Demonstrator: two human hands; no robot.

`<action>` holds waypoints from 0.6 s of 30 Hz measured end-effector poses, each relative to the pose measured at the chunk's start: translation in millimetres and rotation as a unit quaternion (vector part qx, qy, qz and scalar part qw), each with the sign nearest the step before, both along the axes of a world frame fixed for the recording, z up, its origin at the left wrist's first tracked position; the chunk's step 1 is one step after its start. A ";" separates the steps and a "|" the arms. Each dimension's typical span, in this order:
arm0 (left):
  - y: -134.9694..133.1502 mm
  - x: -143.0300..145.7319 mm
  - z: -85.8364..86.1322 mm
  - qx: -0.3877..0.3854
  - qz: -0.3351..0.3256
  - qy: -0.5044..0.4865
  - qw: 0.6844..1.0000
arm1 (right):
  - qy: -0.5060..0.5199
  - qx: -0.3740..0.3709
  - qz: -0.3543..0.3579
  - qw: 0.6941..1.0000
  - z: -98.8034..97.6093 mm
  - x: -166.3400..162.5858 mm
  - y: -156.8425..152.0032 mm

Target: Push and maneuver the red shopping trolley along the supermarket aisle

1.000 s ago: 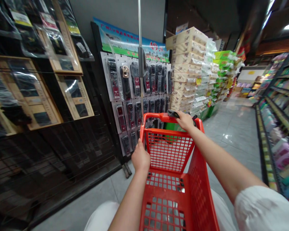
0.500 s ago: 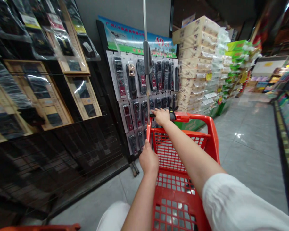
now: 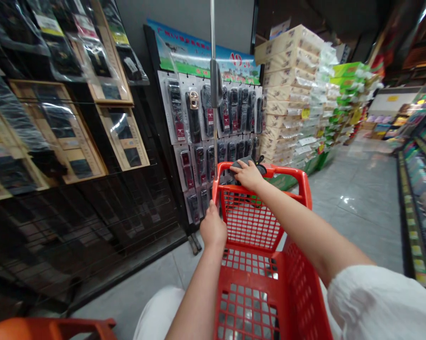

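Note:
A red plastic shopping cart (image 3: 298,174) with mesh walls stands right in front of me. My left hand (image 3: 213,229) is closed on the cart's left rim, near its far corner. My right hand (image 3: 249,175) reaches across the cart and presses a dark grey cloth (image 3: 242,162) onto the far rim, with its fingers curled over the cloth. A white sleeve covers my right upper arm.
A display rack of dark packaged goods (image 3: 199,123) stands just beyond the cart, with a metal pole (image 3: 212,56) in front of it. Framed goods hang on a black grid at left. Stacked paper packs (image 3: 291,94) line the aisle, shelves (image 3: 416,189) run along the right, and another orange cart's edge (image 3: 57,327) shows at bottom left.
My right hand slid with the cloth along the far rim from the right corner to the left, then back toward the middle. My left hand kept its grip.

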State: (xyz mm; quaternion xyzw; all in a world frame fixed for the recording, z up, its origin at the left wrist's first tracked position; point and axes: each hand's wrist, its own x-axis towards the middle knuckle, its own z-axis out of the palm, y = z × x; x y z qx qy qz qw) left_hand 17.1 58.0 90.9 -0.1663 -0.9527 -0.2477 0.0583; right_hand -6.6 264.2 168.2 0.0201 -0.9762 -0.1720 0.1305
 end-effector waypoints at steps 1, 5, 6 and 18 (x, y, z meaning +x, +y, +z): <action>0.3 0.4 0.5 -0.001 0.000 0.002 1.000 | 0.004 0.000 -0.006 1.000 1.3 6.1 1.6; 0.5 2.1 2.1 0.003 -0.008 0.008 1.000 | 0.050 -0.074 -0.042 0.995 6.7 26.3 7.3; 0.4 2.3 2.1 0.007 -0.011 0.011 1.000 | 0.073 -0.111 -0.051 0.990 8.5 28.5 6.0; 1.3 0.1 -3.5 0.070 -0.017 -0.026 0.997 | 0.419 -0.140 0.165 0.882 132.3 -27.6 -65.7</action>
